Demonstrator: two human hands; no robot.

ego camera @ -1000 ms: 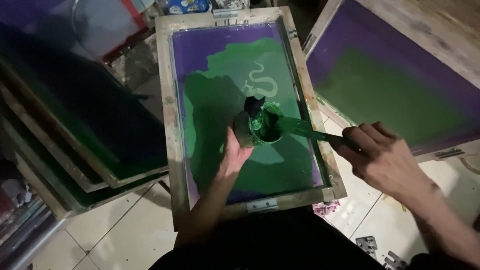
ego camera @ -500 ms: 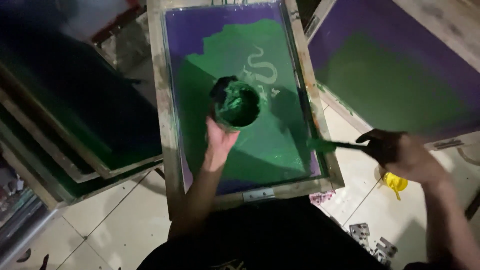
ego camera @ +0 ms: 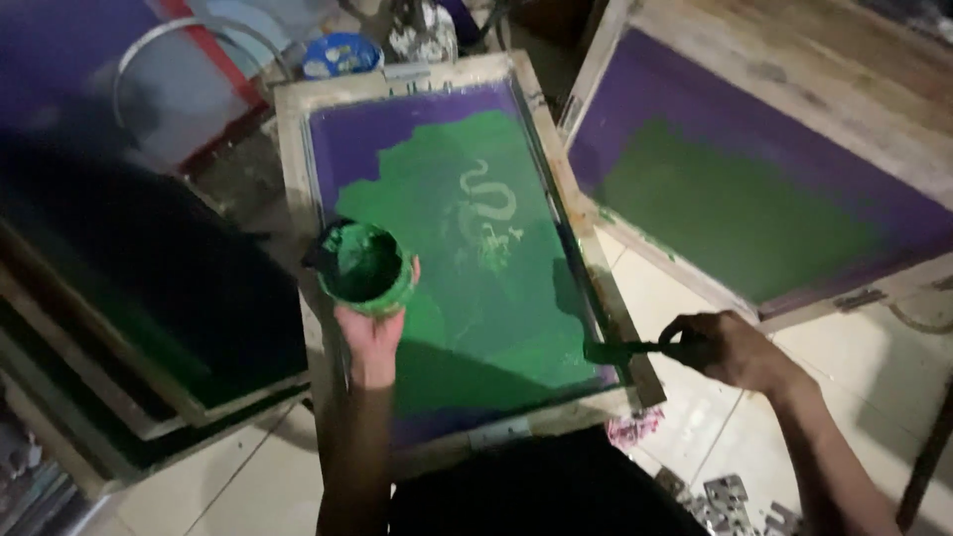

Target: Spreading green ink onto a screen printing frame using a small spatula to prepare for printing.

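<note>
One ink pot [ego camera: 362, 266] is being gripped by the left hand [ego camera: 371, 335] | one spatula [ego camera: 623, 349] is being clasped by the right hand [ego camera: 728, 349] | one screen frame [ego camera: 298, 179] is lying between both hands.

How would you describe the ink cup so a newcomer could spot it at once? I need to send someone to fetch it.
Find the wooden-framed printing screen with a purple mesh and a wide green patch, lying in front of the person. At its left edge the left hand holds up a small round cup. It is the only open container here, coated inside and out with bright green ink.
</note>
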